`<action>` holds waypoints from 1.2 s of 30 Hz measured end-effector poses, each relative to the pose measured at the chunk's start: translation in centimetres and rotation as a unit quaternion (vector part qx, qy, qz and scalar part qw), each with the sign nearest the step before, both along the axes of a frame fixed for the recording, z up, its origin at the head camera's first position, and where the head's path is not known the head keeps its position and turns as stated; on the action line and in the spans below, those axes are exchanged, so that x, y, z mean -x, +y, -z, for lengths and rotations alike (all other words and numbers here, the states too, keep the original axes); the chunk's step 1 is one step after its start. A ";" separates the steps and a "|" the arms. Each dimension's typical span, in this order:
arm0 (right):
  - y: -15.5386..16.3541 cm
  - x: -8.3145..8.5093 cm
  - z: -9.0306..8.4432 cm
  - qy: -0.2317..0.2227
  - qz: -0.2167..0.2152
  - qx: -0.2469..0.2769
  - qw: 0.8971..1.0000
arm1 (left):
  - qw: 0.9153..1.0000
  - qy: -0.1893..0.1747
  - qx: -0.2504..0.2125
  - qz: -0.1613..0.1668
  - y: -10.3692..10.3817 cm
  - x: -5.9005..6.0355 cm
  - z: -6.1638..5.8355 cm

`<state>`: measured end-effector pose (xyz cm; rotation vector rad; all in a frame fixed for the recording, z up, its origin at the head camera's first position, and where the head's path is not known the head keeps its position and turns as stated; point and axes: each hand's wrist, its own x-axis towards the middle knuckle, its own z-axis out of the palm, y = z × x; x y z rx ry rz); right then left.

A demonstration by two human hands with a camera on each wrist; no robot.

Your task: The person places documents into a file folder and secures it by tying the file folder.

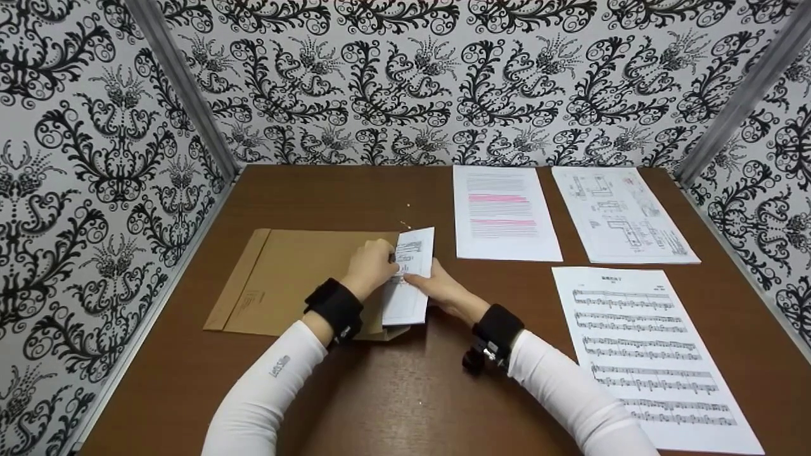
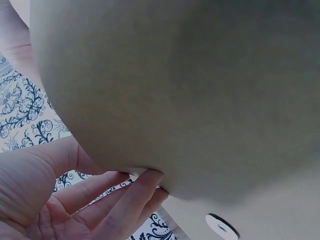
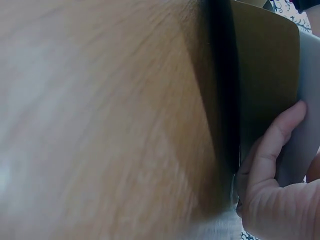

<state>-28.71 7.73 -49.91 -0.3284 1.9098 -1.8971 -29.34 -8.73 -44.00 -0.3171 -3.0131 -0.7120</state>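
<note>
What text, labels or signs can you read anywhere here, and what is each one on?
"Let's Slim", roughly, faint: grey print on the white left sleeve.
Pink-highlighted printed sheet: too small.
Diagram sheet: too small.
Sheet music page: title blurred.
Folded white paper over the brown envelope: unreadable.

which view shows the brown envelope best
The head view: the brown envelope lies flat on the table, nearly whole. The left wrist view shows only a blurred close-up of its surface; the right wrist view, just one edge.
</note>
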 end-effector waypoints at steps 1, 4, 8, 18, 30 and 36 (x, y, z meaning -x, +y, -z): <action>0.0 0.0 -0.1 0.004 0.000 -0.003 1.000 | 1.000 0.001 0.001 0.000 0.0 0.0 0.0; 0.1 -0.3 -0.5 0.001 0.014 -0.008 1.000 | 1.000 0.007 0.004 0.000 0.0 -0.1 0.1; 0.3 -1.0 -1.3 -0.029 0.066 -0.012 0.997 | 1.000 0.013 0.008 -0.001 0.0 -0.2 0.1; 1.1 -2.0 -3.2 -0.074 0.127 -0.013 0.989 | 1.000 0.016 0.004 -0.003 0.2 -0.2 0.1; 2.0 -2.1 -2.6 -0.078 0.087 -0.064 0.991 | 1.000 0.017 -0.003 0.002 0.2 -0.3 0.2; 2.2 -2.0 -1.9 -0.092 0.086 -0.077 0.989 | 1.000 0.025 -0.006 0.002 0.2 -0.2 0.2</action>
